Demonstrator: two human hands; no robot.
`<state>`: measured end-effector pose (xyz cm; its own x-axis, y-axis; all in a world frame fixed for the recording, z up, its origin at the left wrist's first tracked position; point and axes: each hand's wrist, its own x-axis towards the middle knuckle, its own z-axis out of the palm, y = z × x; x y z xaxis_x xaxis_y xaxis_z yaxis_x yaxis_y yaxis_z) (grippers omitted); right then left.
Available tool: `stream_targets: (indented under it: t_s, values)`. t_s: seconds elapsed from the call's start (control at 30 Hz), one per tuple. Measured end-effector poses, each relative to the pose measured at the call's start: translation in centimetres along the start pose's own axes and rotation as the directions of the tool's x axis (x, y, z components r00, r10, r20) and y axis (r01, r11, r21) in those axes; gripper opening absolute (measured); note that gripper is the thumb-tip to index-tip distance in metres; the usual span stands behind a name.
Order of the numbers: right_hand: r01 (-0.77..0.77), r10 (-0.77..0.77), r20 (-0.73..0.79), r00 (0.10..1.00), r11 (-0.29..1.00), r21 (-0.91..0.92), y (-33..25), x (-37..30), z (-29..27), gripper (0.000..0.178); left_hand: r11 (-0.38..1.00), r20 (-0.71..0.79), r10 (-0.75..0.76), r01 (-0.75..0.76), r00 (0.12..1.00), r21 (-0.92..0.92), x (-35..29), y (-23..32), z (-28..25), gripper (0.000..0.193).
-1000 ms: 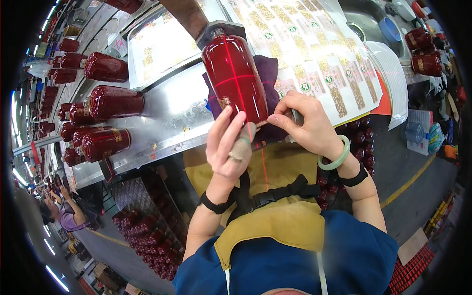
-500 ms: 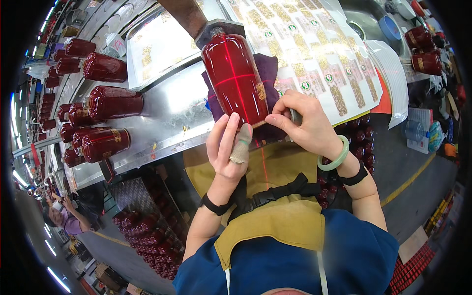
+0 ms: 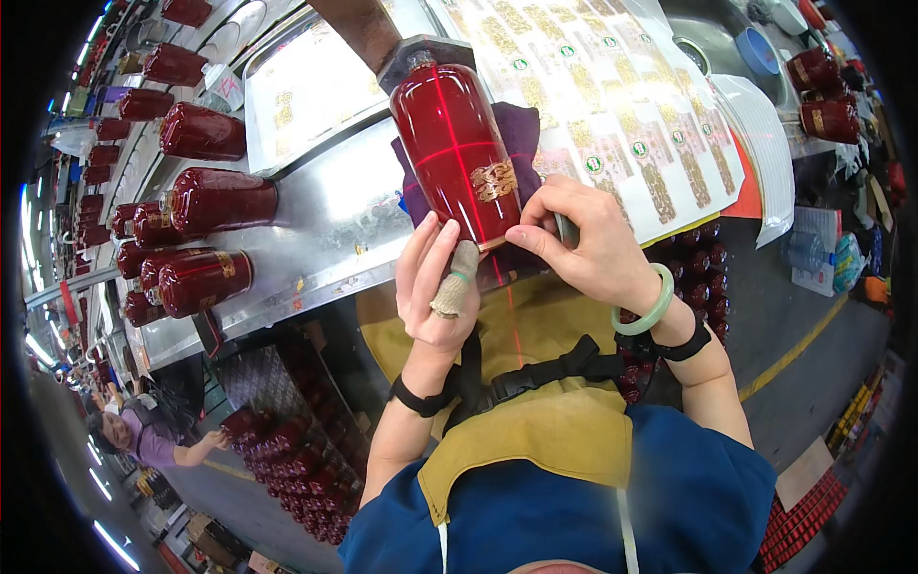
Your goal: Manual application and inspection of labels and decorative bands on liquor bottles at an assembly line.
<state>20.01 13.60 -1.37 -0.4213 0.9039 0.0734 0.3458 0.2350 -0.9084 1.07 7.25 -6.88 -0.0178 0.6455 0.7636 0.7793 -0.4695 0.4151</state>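
A glossy dark red glass bottle (image 3: pixel 445 143) lies on a purple cloth (image 3: pixel 519 143), its neck against a dark metal block (image 3: pixel 421 53) and its base toward me. Red laser lines cross on it, and a gold decal (image 3: pixel 494 180) shows on its right side. At the base's left edge, my left hand (image 3: pixel 437 287) grips with its fingertips; the thumb wears a beige cloth cover (image 3: pixel 453 287). The thumb and forefinger of my right hand (image 3: pixel 583 234) close at the base's right edge. A small dark grey flat piece (image 3: pixel 567 231) is tucked inside that hand.
Several red bottles (image 3: pixel 222 201) lie along the left of the metal bench (image 3: pixel 325 230). Decal sheets (image 3: pixel 660 143) spread at the right; a white tray (image 3: pixel 316 86) sits behind. Racked bottles (image 3: pixel 296 459) stand below. A co-worker (image 3: pixel 143 435) reaches toward them at lower left.
The bottle has rolled about its length, bringing more of the gold decal into view. Both my hands shifted slightly left. More bottles show at upper left, and the co-worker now stretches an arm out.
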Motion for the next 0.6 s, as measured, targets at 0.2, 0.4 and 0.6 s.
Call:
stream_targets:
  t_s: [0.2, 0.4, 0.6]
  values:
    - [0.002, -0.002, -0.003, 1.0, 1.0, -0.003, 0.4, 0.0, 0.2, 0.02, 0.995, 0.036, 0.061, -0.063, 0.997, 0.072, 0.0, 0.3, -0.1, 0.033]
    - [0.018, -0.018, -0.013, 1.0, 1.0, -0.01, 0.5, 0.0, 0.2, 0.02, 0.979, 0.048, 0.069, -0.077, 0.996, 0.187, 0.0, 1.0, -0.1, 0.03]
    - [-0.097, 0.095, -0.058, 0.994, 0.995, -0.036, 1.6, -0.6, -0.5, 0.02, 0.999, 0.051, 0.052, -0.052, 0.997, 0.0, 0.8, 0.5, 0.1, 0.024]
